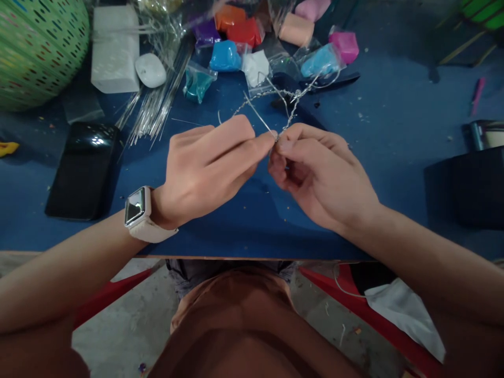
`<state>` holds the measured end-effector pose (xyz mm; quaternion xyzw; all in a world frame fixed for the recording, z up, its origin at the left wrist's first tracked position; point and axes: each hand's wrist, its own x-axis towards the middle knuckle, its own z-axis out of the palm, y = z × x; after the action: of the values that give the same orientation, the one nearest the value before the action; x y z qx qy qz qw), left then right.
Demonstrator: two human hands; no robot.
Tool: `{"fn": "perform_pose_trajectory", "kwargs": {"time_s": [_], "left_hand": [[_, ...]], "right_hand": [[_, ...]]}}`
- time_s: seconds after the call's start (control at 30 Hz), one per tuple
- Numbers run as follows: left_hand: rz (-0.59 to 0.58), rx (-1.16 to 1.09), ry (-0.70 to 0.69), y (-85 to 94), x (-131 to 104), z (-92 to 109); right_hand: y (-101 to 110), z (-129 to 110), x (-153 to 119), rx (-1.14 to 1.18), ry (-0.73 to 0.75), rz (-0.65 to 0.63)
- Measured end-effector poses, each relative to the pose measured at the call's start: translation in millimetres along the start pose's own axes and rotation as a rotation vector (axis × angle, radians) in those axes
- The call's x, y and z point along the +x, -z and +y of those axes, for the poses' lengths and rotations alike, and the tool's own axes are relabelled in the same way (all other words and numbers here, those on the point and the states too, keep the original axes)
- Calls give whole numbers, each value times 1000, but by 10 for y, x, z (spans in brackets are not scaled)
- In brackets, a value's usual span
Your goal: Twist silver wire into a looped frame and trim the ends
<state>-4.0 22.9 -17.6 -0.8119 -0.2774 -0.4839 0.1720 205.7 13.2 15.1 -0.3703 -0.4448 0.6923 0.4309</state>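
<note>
A frame of twisted silver wire (292,107) stands above my fingertips, with loose straight ends sticking out. My left hand (212,165) is closed, its thumb and index finger pinching the wire near its lower joint. Meeting it there from the right, my right hand (321,176) also pinches the wire with thumb and index finger. The fingertips of both hands nearly touch, and the exact twist between them is partly hidden. A watch with a pale strap (147,231) is on my left wrist.
Straight wires (155,113) lie at the left beside a black phone (84,170), a white block (114,50) and a green perforated basket (39,52). Bagged coloured clay (226,56) sits behind the wire frame. A dark box (466,189) stands at right on the blue table (394,157).
</note>
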Motion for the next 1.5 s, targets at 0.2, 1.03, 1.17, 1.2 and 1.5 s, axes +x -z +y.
{"fn": "perform_pose_trajectory", "kwargs": {"time_s": [0.2,1.03,1.17,1.2,1.5], "left_hand": [[-181,-55,-75,121,14,-184],[-104,-186,218,112,58,51],[-59,-278,170,126,68,56],[-57,-282,158,131,71,57],[-169,-171,231,105,24,58]], "right_hand": [[-21,-61,-17,148,-186,-15],[211,-150,27,-1140,676,74],[262,-122,20,-1195,669,106],[268,-115,12,-1218,691,109],[204,21,-3,-1240,985,260]]}}
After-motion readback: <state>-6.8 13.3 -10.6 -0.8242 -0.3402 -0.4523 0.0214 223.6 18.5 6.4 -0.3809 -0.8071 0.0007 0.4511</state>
